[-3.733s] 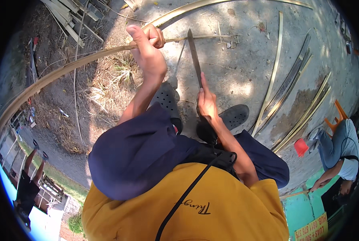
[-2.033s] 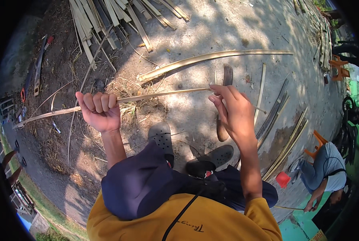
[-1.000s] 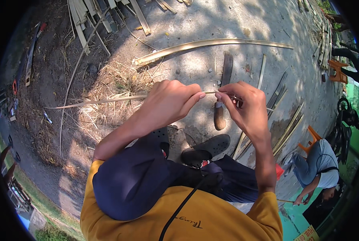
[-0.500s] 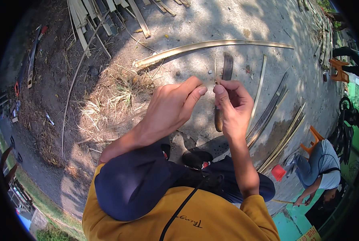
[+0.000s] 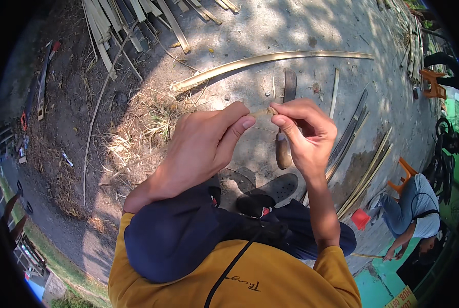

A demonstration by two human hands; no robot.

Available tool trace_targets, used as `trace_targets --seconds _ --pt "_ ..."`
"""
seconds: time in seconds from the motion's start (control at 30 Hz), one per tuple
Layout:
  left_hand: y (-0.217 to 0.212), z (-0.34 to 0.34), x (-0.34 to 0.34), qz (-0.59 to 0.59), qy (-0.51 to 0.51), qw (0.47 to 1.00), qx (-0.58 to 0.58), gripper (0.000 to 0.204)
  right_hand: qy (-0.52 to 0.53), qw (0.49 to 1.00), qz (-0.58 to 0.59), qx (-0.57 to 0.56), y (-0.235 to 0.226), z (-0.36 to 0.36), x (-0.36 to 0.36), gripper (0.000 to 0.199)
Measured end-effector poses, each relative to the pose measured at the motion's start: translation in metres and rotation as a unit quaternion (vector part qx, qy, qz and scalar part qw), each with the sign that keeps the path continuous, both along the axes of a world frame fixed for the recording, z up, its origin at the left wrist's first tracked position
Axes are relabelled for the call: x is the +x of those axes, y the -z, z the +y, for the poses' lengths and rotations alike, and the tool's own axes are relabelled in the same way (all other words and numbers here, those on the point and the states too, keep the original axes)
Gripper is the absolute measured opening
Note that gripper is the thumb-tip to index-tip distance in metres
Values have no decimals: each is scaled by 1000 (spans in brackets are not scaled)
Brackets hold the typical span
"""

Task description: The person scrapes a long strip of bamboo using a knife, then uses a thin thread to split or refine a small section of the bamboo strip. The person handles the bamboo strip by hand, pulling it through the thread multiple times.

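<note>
Bamboo everywhere on this dusty ground point(image 5: 311, 36): at far left a pile of split slats point(image 5: 116, 20) fans out along the top edge, and below it a thin bamboo strip point(image 5: 93, 118) runs down across the dirt beside a patch of dry shavings point(image 5: 142, 128). Moving in, the left hand point(image 5: 201, 146) comes up from the lower left, fingers curled, thumb and forefinger pinched on the end of a thin bamboo sliver point(image 5: 264, 111). Right against it, the right hand point(image 5: 304, 133) pinches the same sliver from the other side, fingertips of both hands almost touching, the sliver held in the air between them above the ground. Behind the hands a long curved bamboo slat point(image 5: 270, 59) lies across the ground. A knife point(image 5: 286, 123) with a wooden handle lies on the ground just beyond the right hand, partly hidden by its fingers. Further right, more dark and pale strips point(image 5: 363, 154) lie in a loose row. At far right another person point(image 5: 412, 205) in a grey shirt crouches near an orange stool point(image 5: 401, 177).
</note>
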State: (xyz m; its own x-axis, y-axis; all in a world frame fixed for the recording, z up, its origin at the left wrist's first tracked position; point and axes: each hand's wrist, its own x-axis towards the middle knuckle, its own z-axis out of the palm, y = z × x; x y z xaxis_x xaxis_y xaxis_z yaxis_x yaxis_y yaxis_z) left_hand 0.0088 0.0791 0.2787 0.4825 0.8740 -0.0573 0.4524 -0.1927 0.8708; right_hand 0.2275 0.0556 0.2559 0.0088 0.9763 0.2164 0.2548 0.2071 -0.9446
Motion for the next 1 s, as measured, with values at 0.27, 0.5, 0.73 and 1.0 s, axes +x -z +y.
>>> trace_targets --seconds 0.27,0.5,0.73,1.0 --pt "-32 6 -18 79 61 986 135 13 -159 945 -271 89 -68 8 18 29" --pt "-26 11 -16 -11 53 978 200 16 -165 960 10 -227 -68 11 18 9" --pt "-18 19 -14 45 65 953 293 13 -177 864 273 -384 -53 7 17 20" --pt "1 21 -11 -20 11 987 160 10 -91 985 -65 -132 -56 13 8 16"
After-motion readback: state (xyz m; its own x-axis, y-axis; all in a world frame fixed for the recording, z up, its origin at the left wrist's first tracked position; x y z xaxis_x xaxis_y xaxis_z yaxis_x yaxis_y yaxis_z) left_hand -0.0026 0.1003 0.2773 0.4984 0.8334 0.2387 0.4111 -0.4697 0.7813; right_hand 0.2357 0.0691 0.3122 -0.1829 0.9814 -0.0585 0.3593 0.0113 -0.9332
